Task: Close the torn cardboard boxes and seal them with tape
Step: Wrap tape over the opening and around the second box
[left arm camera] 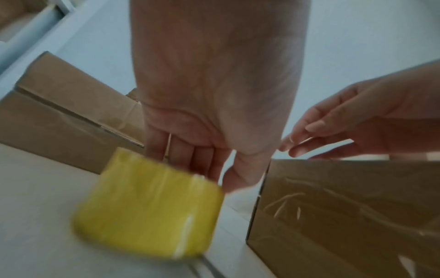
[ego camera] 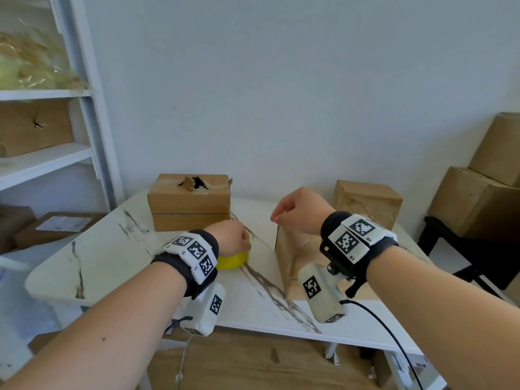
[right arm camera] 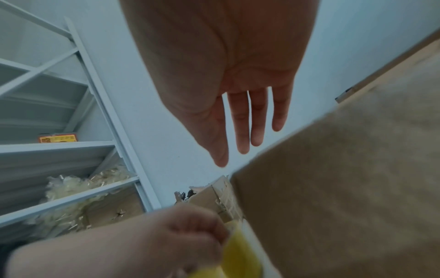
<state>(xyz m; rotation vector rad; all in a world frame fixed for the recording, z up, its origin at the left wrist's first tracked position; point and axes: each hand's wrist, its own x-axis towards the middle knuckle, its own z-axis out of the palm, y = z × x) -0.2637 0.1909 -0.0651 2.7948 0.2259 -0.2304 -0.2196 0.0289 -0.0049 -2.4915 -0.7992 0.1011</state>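
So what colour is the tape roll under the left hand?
Yellow. The tape roll shows best in the left wrist view, though blurred; the left hand rests on it.

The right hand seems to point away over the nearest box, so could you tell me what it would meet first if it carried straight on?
Probably nothing close: the right hand hangs open above the near box, and beyond its fingers only the wall shows, though depth is unclear.

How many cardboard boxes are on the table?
3: a torn box at the back left, one at the back right, and one in front, partly hidden by the right wrist.
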